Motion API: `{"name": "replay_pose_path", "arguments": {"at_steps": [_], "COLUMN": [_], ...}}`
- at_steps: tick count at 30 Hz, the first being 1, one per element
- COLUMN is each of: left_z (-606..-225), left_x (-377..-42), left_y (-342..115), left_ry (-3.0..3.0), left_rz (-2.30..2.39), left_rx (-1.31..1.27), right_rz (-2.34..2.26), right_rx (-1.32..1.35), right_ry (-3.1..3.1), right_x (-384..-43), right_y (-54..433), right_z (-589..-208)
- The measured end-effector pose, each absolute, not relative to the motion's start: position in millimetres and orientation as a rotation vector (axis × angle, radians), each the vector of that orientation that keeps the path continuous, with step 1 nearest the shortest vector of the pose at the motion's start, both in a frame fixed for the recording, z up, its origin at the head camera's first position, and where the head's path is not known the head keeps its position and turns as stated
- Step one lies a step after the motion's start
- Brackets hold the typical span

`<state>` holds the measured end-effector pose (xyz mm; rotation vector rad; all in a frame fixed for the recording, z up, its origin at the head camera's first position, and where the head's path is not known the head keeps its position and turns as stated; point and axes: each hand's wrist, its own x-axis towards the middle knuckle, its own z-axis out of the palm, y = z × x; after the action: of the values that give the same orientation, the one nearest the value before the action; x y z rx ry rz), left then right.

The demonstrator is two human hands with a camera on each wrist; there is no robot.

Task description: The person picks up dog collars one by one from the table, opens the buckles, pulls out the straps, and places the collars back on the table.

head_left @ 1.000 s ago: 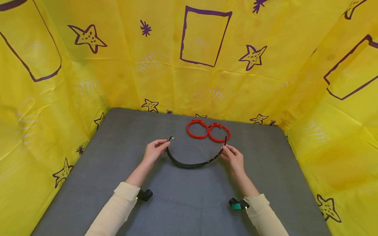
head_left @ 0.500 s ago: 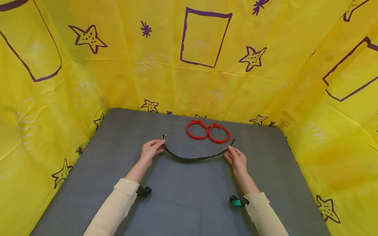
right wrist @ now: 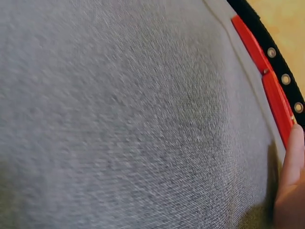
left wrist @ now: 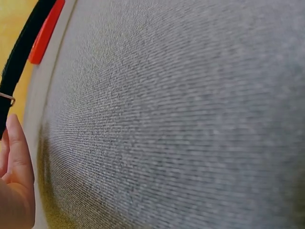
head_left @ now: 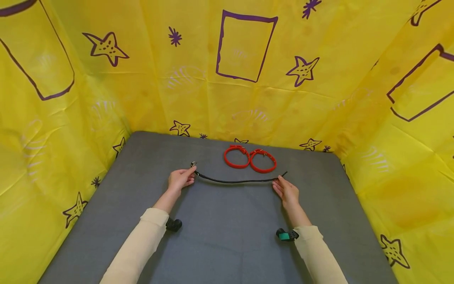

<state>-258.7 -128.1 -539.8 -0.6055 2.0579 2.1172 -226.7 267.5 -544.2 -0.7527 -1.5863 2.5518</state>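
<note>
A black collar [head_left: 234,182] with a metal buckle at its left end is stretched nearly straight between both hands, above the grey surface. My left hand [head_left: 179,180] pinches it just beside the buckle; a metal loop on the strap shows in the left wrist view, near the fingers [left wrist: 18,148]. At the strap's other end, my right hand [head_left: 288,192] pinches it, with a short tip sticking out past the fingers. Metal eyelets line the black collar [right wrist: 271,52] near that hand in the right wrist view.
Two red collars, a left one [head_left: 237,166] and a right one [head_left: 262,170], lie buckled into rings side by side beyond the black collar. The grey padded surface [head_left: 227,236] is bounded by yellow cloth walls [head_left: 198,98] with purple drawings.
Both hands have moved apart, the left one leftward and the right one rightward. The black collar has gone from a deep sagging curve to almost straight. The red collars stay put.
</note>
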Motion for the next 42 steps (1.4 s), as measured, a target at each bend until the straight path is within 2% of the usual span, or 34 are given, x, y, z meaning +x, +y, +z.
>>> {"name": "replay_pose_path", "arguments": {"at_steps": [17,42], "left_z": [-545.5,-554.7], "left_x": [-273.3,-295.3], "left_y": [-123.9,-122.9], "left_ry": [2.201,2.312], "left_rz": [1.905,1.827], "left_rx": [-0.656,-0.664], "right_rz": [2.411,2.243], "right_rx": [-0.904,-0.926], "right_ry": [-1.772,-2.108], "right_x": [-241.8,-256.7], "right_y": [281.5,290.3], "right_z": [-550.2,-550.5]}}
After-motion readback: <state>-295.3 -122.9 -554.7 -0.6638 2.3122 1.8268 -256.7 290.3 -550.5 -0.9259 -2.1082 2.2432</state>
